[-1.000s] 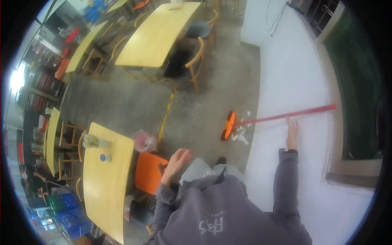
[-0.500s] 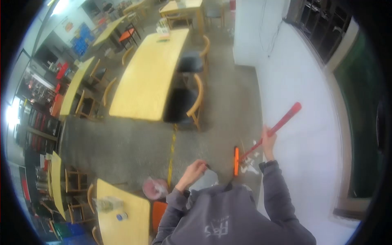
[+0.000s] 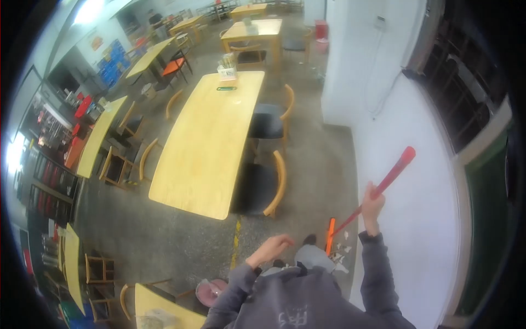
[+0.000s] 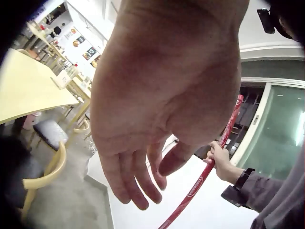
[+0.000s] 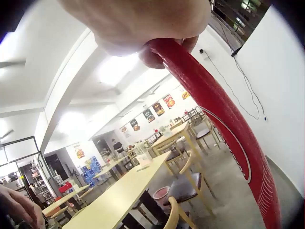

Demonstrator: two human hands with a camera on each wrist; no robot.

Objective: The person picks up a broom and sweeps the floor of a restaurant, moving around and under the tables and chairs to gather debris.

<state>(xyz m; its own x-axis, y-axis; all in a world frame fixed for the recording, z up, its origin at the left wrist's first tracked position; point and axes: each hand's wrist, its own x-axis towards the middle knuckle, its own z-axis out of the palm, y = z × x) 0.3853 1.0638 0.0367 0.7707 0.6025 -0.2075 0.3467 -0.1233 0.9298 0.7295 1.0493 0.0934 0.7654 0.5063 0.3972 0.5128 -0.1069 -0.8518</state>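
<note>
My right hand (image 3: 372,207) grips the red handle (image 3: 393,176) of a broom, which slants down to an orange head (image 3: 330,236) on the floor. White scraps (image 3: 341,259) lie beside the head, close to the wall. In the left wrist view, the right fingers curl round the handle (image 4: 196,185) below its upper end. The right wrist view has the handle (image 5: 217,102) running down from the hand. My left hand (image 3: 271,249) hangs in front of my body with loosely bent fingers, holding nothing. The left wrist view shows its palm (image 4: 162,90) large, apart from the broom.
A white wall (image 3: 408,230) rises close on my right, below a window. Ahead on the left stands a long yellow table (image 3: 205,148), with a black-seated chair (image 3: 255,189) at its near right corner. A pink bin (image 3: 211,292) is on the floor at my left, near another table (image 3: 148,299).
My right hand has reached the broom handle, closed round it and tipped it more upright from against the wall. The head view has turned up towards the room. The left hand remains empty.
</note>
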